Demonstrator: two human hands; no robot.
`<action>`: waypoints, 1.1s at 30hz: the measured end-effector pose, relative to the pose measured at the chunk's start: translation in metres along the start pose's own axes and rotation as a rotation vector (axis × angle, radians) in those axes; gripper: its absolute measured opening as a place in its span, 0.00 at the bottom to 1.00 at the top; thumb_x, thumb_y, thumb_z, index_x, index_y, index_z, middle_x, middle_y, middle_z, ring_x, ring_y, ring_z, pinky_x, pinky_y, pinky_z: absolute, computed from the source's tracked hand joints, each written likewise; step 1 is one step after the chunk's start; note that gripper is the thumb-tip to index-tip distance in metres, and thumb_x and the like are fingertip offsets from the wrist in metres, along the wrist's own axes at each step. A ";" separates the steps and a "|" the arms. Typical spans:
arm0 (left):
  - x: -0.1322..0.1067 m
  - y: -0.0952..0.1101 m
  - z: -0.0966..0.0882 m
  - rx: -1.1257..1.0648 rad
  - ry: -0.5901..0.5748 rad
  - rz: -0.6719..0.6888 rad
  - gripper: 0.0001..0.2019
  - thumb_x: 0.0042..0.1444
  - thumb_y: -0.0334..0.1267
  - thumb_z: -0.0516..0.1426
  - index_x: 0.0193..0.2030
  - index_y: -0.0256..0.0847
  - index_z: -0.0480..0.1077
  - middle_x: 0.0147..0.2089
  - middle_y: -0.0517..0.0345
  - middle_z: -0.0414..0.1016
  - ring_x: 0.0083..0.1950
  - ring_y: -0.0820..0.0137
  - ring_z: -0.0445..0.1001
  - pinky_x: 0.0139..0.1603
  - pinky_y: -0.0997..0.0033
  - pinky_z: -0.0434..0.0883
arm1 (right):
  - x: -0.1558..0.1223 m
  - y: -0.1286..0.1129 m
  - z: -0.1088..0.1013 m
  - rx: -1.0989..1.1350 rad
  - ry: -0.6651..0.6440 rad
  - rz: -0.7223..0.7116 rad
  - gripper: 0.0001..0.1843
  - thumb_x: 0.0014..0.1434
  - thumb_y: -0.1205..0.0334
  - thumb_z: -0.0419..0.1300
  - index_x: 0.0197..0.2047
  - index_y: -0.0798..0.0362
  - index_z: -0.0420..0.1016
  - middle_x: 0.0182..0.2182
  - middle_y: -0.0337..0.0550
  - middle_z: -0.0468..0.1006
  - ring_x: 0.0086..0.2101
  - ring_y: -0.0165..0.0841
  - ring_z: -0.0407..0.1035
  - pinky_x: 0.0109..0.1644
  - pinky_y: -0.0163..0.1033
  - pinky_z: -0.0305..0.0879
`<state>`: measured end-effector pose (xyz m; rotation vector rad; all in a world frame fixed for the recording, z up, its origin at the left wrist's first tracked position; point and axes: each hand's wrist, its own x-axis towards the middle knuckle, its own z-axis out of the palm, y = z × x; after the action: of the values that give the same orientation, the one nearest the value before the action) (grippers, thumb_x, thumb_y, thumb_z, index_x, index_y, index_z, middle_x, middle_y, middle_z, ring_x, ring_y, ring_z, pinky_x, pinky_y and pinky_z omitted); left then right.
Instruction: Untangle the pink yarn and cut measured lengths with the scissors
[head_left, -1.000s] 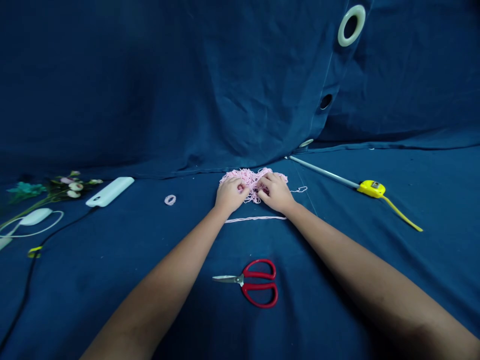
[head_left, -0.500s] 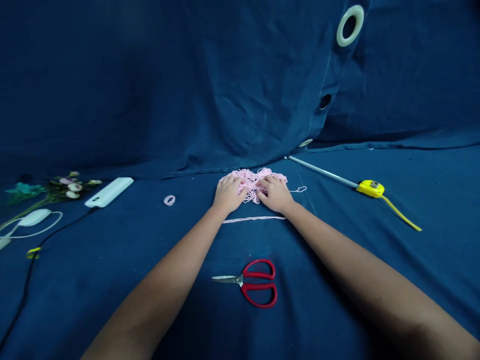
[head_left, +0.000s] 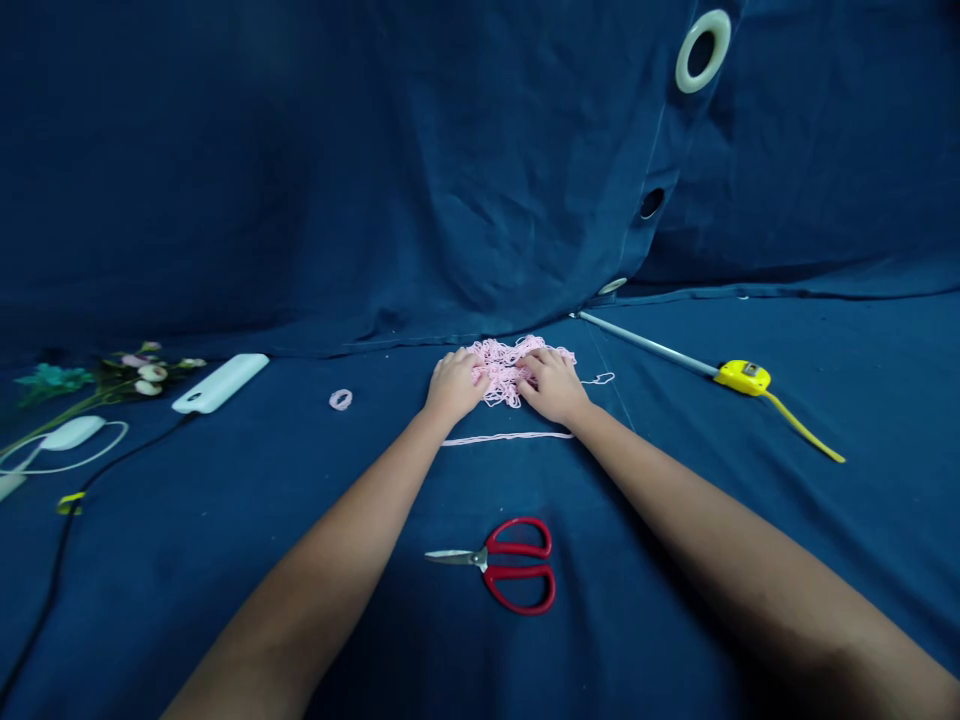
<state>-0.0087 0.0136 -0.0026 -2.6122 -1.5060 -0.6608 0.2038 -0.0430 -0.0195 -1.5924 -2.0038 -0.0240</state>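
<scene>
A loose, tangled heap of pink yarn (head_left: 504,365) lies on the blue cloth in the middle of the view. My left hand (head_left: 455,385) grips its left side, fingers curled into the strands and thumb pointing inward. On the opposite side my right hand (head_left: 553,385) holds the heap in the same way, its fingertips partly sunk in the yarn. One thin loop trails out to the right. Between my wrists and in front of the heap, a straight bundle of pink strands (head_left: 510,438) runs sideways. Nearer to me are scissors with red handles (head_left: 519,573), blades closed and pointing left.
To the left lie a small pink yarn ring (head_left: 340,400), a white power bank (head_left: 221,384) with a black cable, a white charger (head_left: 73,433) and artificial flowers (head_left: 150,375). A grey rod (head_left: 649,345) and yellow tape measure (head_left: 742,377) lie right. A blue curtain (head_left: 450,180) hangs behind.
My left hand has shifted slightly left along the heap, and its thumb has drawn back a little. The right hand stays nearly where it was.
</scene>
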 end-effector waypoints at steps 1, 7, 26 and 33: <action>0.000 0.001 -0.001 -0.003 -0.004 0.020 0.07 0.66 0.41 0.58 0.47 0.44 0.76 0.52 0.49 0.78 0.56 0.53 0.74 0.60 0.54 0.70 | 0.000 0.000 0.000 0.003 -0.009 0.003 0.19 0.69 0.55 0.57 0.59 0.50 0.78 0.57 0.51 0.76 0.58 0.51 0.64 0.67 0.56 0.56; -0.005 0.006 -0.007 -0.026 0.056 0.001 0.12 0.65 0.41 0.58 0.54 0.46 0.74 0.57 0.49 0.76 0.60 0.52 0.72 0.62 0.52 0.69 | 0.001 0.001 0.000 0.008 -0.025 0.011 0.18 0.69 0.55 0.57 0.58 0.49 0.78 0.57 0.52 0.76 0.58 0.51 0.64 0.67 0.58 0.56; -0.005 0.005 -0.009 -0.047 0.085 -0.051 0.05 0.60 0.43 0.62 0.37 0.46 0.73 0.47 0.50 0.78 0.54 0.53 0.75 0.59 0.53 0.70 | 0.001 0.001 -0.001 0.007 -0.035 0.015 0.18 0.70 0.54 0.57 0.57 0.49 0.79 0.55 0.52 0.76 0.58 0.51 0.64 0.66 0.58 0.57; -0.003 0.003 -0.002 -0.120 -0.033 0.015 0.18 0.63 0.44 0.60 0.58 0.43 0.75 0.65 0.46 0.75 0.67 0.52 0.71 0.69 0.52 0.66 | 0.001 0.002 0.000 0.012 -0.036 0.021 0.17 0.69 0.54 0.57 0.57 0.49 0.79 0.55 0.53 0.76 0.58 0.51 0.64 0.66 0.58 0.57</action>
<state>-0.0081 0.0091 -0.0019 -2.7325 -1.4994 -0.7321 0.2051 -0.0415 -0.0197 -1.6170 -2.0103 0.0246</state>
